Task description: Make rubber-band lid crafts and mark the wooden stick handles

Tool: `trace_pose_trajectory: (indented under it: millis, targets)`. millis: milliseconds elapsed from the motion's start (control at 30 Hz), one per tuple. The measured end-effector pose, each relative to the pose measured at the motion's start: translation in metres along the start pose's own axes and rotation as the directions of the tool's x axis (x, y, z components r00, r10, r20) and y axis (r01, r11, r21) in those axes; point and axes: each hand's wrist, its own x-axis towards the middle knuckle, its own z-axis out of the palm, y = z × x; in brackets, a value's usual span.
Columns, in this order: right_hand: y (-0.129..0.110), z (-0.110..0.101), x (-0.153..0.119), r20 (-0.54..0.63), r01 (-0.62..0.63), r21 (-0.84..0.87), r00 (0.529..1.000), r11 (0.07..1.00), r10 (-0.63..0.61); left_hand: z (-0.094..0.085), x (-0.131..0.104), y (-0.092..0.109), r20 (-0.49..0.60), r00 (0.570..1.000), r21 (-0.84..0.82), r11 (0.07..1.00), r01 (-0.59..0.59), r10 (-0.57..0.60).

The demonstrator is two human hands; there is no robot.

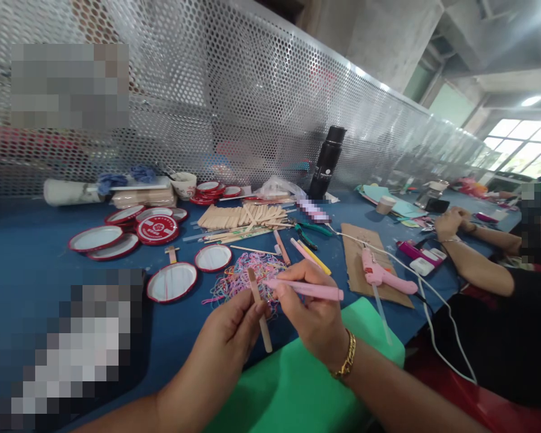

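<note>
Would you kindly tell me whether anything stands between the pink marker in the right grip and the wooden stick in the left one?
Nothing visible does: the pink marker in the right grip points toward the wooden stick in the left grip. The tangled strings lie on the table beyond, not between them.

A craft workshop — one long blue bench (27, 252) along a perforated metal screen (252, 90), glue gun (377, 273), pliers (305, 237) and stacked lids (157, 230) laid out, a second person (487, 319) alongside, a bare concrete pillar (379, 36) behind.
</note>
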Motion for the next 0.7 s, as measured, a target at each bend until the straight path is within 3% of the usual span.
trace_pose_trajectory:
  millis: [133,300,467,700]
  targets:
    - [-0.0010,0.0011,0.0005,0.029,-0.060,0.056,0.998,0.997,0.058,-0.0011,0.0005,-0.0023,0.000,1.000,0.024,0.999,-0.028,0.028]
    - [-0.0025,0.0028,0.0009,0.064,0.005,0.030,0.998,1.000,-0.007,0.0001,0.0006,-0.0026,-0.030,0.997,0.043,0.997,-0.069,0.070]
    - [-0.0011,0.0016,0.0017,0.100,-0.035,0.020,0.994,0.999,0.033,0.0000,-0.0013,-0.0019,-0.031,0.999,0.029,0.999,-0.042,0.043]
    - [-0.0002,0.0007,0.0010,0.032,-0.029,-0.012,0.999,1.000,0.029,-0.0007,0.0008,-0.0002,-0.008,0.999,0.022,0.999,-0.035,0.035]
